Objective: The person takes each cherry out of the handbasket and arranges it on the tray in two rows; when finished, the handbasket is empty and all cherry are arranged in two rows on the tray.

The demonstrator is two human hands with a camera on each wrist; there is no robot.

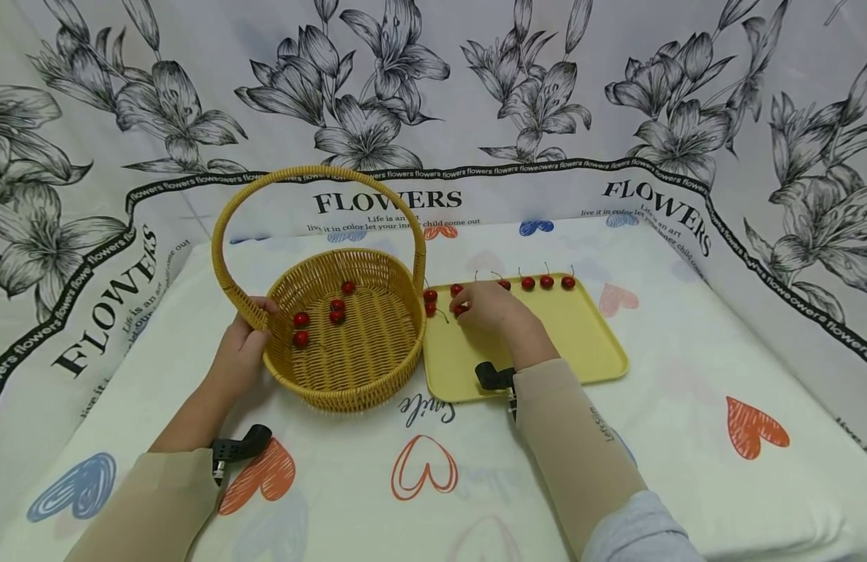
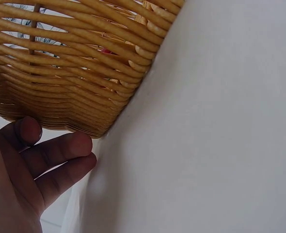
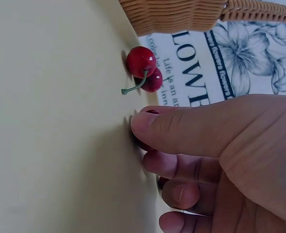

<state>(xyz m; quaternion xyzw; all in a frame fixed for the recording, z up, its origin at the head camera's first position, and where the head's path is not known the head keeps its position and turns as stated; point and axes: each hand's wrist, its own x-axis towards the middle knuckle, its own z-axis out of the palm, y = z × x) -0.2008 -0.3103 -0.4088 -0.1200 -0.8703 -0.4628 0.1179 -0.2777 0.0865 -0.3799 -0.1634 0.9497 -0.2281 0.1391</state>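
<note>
A yellow woven basket with a tall hoop handle stands left of centre, several red cherries lying inside. My left hand grips its left side where the handle meets the rim; in the left wrist view the other fingers lie beside the woven wall. Over the yellow tray, my right hand pinches a cherry between thumb and forefinger, low against the tray's surface. Two cherries, the nearer one with a green stem, lie beside that hand, towards the basket.
More stemmed cherries line the tray's far edge, partly hidden by the right hand. The basket's right side meets the tray's left edge. A white cloth printed with hearts covers the table, and a flower-printed curtain rises behind.
</note>
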